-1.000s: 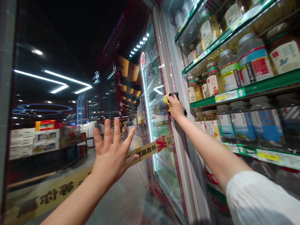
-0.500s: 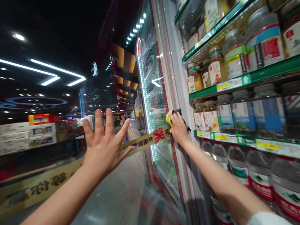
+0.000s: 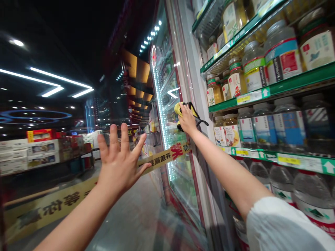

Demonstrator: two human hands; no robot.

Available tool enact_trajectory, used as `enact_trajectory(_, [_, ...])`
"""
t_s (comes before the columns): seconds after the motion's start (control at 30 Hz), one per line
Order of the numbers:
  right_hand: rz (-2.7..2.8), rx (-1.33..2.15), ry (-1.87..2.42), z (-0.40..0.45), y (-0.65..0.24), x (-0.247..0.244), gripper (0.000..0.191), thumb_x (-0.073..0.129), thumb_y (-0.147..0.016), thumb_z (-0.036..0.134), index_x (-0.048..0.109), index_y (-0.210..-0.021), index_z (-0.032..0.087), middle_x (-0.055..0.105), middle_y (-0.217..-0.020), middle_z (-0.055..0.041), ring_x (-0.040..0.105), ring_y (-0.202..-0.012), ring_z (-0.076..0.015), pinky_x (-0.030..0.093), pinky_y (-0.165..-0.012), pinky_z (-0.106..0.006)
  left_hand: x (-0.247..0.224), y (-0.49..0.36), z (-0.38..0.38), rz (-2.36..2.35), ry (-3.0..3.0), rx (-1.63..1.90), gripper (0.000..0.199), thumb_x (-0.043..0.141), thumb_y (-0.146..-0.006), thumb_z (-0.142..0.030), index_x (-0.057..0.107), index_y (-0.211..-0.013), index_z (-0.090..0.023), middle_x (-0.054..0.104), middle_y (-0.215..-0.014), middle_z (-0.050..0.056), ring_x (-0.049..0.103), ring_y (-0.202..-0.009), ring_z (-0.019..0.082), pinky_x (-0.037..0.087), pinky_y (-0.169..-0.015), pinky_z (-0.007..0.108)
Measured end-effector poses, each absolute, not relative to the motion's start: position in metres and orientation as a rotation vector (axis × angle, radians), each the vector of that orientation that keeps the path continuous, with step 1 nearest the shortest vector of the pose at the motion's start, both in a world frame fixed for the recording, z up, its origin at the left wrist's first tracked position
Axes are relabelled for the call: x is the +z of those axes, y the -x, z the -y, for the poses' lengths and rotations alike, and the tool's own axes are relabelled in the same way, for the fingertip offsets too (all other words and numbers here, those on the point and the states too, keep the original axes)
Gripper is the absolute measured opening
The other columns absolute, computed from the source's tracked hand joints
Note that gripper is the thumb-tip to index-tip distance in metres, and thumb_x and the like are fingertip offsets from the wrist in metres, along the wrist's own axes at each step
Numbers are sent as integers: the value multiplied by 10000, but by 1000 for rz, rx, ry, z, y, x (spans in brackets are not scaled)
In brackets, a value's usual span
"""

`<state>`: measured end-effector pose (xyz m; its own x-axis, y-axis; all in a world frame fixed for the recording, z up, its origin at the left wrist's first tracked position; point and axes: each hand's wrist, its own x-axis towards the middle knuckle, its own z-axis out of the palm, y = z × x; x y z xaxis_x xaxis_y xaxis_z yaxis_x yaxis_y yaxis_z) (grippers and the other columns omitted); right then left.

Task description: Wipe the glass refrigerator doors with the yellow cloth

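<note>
My left hand (image 3: 121, 162) has its fingers spread, palm toward the glass door (image 3: 115, 212); it looks laid flat on the pane, holding nothing. A yellow strip with mirrored dark and red lettering (image 3: 59, 202) crosses the glass behind it. My right hand (image 3: 187, 120) is closed around a yellow-and-black object (image 3: 194, 110) with a black cord loop hanging off its right side. Its exact kind is hard to make out. That hand is up against the glass close to the pale door-side frame (image 3: 202, 146), left of the shelves.
At right, stocked cooler shelves (image 3: 293, 83) hold several drink bottles, with large water bottles (image 3: 314, 198) low down. Beyond or reflected in the glass are a lit display cooler (image 3: 171, 90) and stacked white boxes (image 3: 43, 153). A grey floor (image 3: 128, 223) lies below.
My right hand has moved up and slightly left with the yellow-and-black object, bringing more of the pale sleeve into view. My left hand stays spread, nearly in place. The view has shifted slightly.
</note>
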<state>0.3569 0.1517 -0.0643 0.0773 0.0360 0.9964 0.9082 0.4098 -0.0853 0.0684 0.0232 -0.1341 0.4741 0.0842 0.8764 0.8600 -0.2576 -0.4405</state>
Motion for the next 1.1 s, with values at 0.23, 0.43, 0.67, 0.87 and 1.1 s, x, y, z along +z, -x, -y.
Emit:
enact_trajectory(0.23, [1456, -852, 833, -150, -343, -177, 524, 336, -1044, 349, 358, -1558, 249, 497, -1546, -86, 320, -1520, -249, 362, -1194, -466, -134, -70, -22, 843, 1667, -903, 981, 818, -676, -621, 453, -1512, -259, -94, -1676, 155, -92, -1523, 476, -23, -1182, 747])
enact_trajectory(0.43, [1208, -717, 893, -146, -312, -129, 571, 311, -1043, 367, 307, -1581, 175, 455, -1570, -143, 320, -1516, -295, 373, -1172, -518, -135, -68, -26, 858, 1653, -906, 988, 819, -664, -637, 450, -1512, -289, -48, -1688, 148, -96, -1528, 465, -10, -1184, 744])
enact_trajectory(0.67, [1552, -911, 766, -140, -311, -178, 559, 472, -977, 276, 406, -1531, 240, 522, -1524, -95, 318, -1519, -254, 345, -1198, -478, -135, -60, -37, 884, 1665, -875, 1028, 790, -684, -663, 363, -1552, -317, -105, -1690, 134, -137, -1522, 467, -27, -1179, 746])
enact_trajectory(0.87, [1160, -695, 1013, -136, -286, -131, 567, 375, -1034, 390, 348, -1566, 195, 442, -1574, -152, 315, -1511, -309, 359, -1168, -520, -132, -61, -40, 954, 1712, -830, 1009, 753, -720, -673, 321, -1564, -326, -88, -1692, 134, -135, -1512, 490, -17, -1162, 771])
enact_trajectory(1.1, [1579, -888, 703, -105, -243, -176, 468, 438, -1014, 247, 514, -1469, 324, 551, -1472, -69, 350, -1491, -278, 384, -1152, -482, -128, -2, 9, 970, 1739, -569, 832, 764, -772, -442, 419, -1520, -326, 206, -1673, 81, 175, -1552, 352, 151, -1253, 580])
